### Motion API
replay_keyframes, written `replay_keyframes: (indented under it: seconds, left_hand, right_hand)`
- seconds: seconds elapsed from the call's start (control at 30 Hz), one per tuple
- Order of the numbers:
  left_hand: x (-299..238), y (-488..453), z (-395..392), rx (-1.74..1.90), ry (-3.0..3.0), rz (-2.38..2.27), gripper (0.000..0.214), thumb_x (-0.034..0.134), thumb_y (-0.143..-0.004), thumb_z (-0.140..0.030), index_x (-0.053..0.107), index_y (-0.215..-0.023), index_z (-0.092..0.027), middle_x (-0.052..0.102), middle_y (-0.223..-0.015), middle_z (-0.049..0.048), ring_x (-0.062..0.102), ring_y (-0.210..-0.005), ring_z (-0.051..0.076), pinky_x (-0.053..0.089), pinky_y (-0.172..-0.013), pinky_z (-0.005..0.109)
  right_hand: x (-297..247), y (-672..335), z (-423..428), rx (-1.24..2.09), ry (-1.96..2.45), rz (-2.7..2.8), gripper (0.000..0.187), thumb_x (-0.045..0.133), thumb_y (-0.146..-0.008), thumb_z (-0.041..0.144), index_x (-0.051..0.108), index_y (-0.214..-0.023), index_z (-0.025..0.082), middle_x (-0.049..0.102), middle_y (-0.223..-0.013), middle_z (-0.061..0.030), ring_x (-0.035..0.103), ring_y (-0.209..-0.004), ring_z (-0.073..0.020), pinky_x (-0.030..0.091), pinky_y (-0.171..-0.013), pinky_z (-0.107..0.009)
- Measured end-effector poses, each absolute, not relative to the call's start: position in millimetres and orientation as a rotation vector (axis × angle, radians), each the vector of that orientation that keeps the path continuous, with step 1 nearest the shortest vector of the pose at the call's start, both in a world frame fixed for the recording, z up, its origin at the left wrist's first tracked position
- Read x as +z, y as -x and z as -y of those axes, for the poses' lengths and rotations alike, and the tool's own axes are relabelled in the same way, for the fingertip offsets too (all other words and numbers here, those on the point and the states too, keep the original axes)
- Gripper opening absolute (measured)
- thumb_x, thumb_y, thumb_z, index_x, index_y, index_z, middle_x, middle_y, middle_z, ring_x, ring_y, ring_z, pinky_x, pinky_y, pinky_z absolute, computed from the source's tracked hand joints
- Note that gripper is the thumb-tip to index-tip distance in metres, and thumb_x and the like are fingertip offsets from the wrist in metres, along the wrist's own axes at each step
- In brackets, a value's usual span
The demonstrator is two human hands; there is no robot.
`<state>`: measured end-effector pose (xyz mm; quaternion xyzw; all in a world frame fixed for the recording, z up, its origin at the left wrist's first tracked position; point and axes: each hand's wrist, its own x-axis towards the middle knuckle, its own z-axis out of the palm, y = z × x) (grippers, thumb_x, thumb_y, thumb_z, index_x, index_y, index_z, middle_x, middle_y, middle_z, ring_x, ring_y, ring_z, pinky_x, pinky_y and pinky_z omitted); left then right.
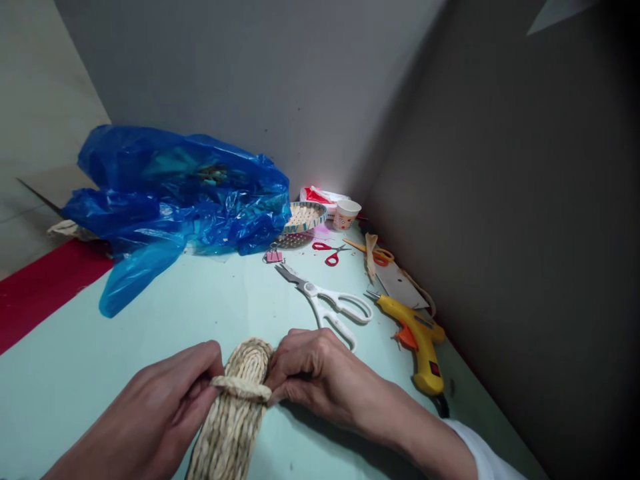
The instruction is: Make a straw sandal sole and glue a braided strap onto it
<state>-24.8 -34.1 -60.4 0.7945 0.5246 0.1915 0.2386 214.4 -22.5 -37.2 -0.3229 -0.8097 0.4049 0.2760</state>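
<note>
A woven straw sole, long and oval, lies on the pale green table near the front edge. A flat straw strip runs across its upper part. My left hand pinches the strip's left end, fingers closed. My right hand pinches the right end against the sole's edge, fingers curled.
White scissors lie just beyond my right hand, a yellow glue gun to their right. Farther back are red scissors, orange scissors, a pink binder clip, a woven tray, a paper cup and a big blue plastic bag.
</note>
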Motion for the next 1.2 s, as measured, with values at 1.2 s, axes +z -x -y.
replay_keyframes:
  seconds: [1.2]
  left_hand:
    - [-44.5,14.4,31.2,0.394,-2.129,-1.336,0.019,0.043,-0.095,-0.038,0.055,-0.099,-0.025,0.067,-0.091,0.0013,0.065,-0.082,0.02,0.048,-0.074,0.031]
  right_hand:
    - [-34.4,-208.0,36.4,0.983,1.023,2.147,0.015,0.07,-0.082,0.005,0.076,-0.087,0.018,0.072,-0.085,-0.002,0.066,-0.079,-0.0134,0.045,-0.071,-0.019]
